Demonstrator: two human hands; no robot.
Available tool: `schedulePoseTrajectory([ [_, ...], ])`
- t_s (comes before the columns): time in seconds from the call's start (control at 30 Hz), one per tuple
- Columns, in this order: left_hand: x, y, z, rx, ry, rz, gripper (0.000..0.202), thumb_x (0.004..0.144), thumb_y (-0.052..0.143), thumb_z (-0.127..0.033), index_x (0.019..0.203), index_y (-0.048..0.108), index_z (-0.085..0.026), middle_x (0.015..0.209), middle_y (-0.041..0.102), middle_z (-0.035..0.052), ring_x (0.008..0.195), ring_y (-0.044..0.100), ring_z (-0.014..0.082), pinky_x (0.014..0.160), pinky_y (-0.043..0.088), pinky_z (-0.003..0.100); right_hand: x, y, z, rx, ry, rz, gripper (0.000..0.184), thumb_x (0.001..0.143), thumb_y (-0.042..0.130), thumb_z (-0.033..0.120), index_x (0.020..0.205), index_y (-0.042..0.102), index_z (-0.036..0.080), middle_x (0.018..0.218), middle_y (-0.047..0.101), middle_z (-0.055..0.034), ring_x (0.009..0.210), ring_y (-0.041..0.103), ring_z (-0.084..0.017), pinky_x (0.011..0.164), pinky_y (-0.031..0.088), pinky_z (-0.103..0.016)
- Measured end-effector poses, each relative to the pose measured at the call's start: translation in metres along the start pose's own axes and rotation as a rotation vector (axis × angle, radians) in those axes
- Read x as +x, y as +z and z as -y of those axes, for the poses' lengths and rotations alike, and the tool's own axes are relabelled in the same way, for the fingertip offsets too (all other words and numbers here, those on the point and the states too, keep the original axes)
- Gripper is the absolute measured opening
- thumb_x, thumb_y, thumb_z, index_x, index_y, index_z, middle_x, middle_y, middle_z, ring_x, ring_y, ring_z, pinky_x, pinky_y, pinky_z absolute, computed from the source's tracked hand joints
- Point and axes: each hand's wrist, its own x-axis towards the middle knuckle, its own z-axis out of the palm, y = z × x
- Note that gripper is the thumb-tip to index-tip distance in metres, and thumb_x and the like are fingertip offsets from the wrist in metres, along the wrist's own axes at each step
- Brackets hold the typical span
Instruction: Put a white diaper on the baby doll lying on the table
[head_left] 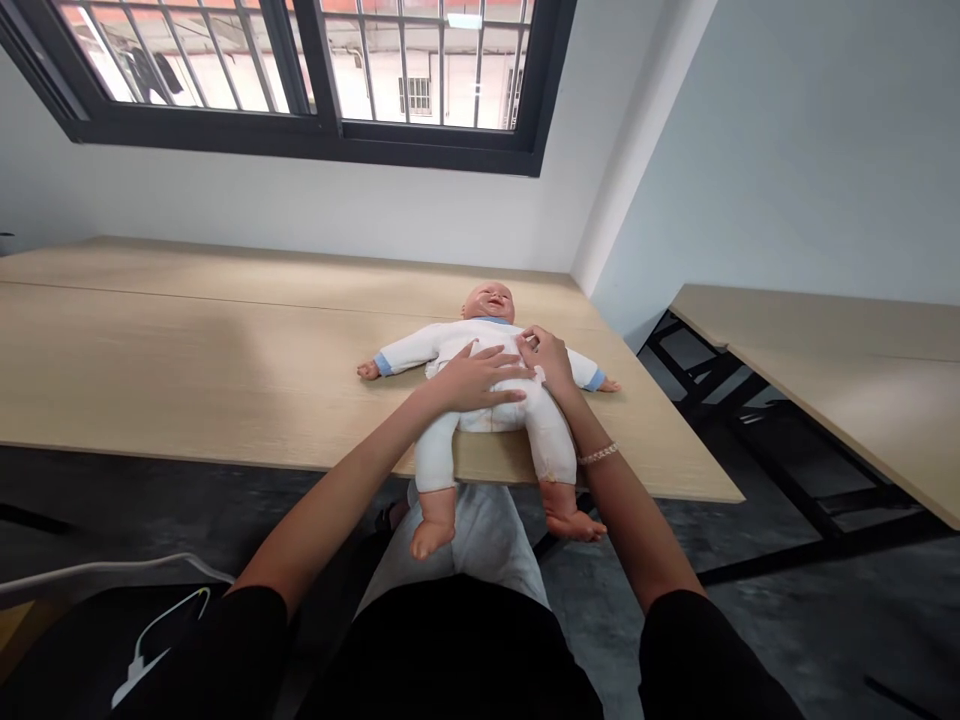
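Observation:
A baby doll (493, 420) lies on its back on the table with its head away from me and its feet over the front edge. It wears a white outfit with blue cuffs and a blue collar. My left hand (484, 378) rests flat across the doll's belly, fingers stretched out. At the side of the doll's chest, on the right, my right hand (546, 358) has its fingers bent and closed against the white cloth. The cloth between those fingertips is mostly hidden. A beaded bracelet (598, 454) circles my right wrist.
The light wooden table (165, 370) runs far to the left along the wall below a barred window (322, 60). Another table (847, 370) with black folding legs stands at the right, across a gap. A white power strip (139, 675) with cables lies at lower left.

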Motion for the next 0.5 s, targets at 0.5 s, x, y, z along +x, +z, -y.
schedulePoseTrajectory([
  [0.5, 0.026, 0.003, 0.044, -0.143, -0.169, 0.059, 0.048, 0.103, 0.025, -0.042, 0.146, 0.043, -0.031, 0.160, 0.029, 0.0024, 0.150, 0.015, 0.0274, 0.116, 0.009, 0.062, -0.071, -0.038, 0.040, 0.242, -0.431, 0.326, 0.050, 0.091, 0.058, 0.051, 0.130, 0.061, 0.020, 0.140, 0.054, -0.0087, 0.134, 0.046, -0.024, 0.116, 0.033, -0.043],
])
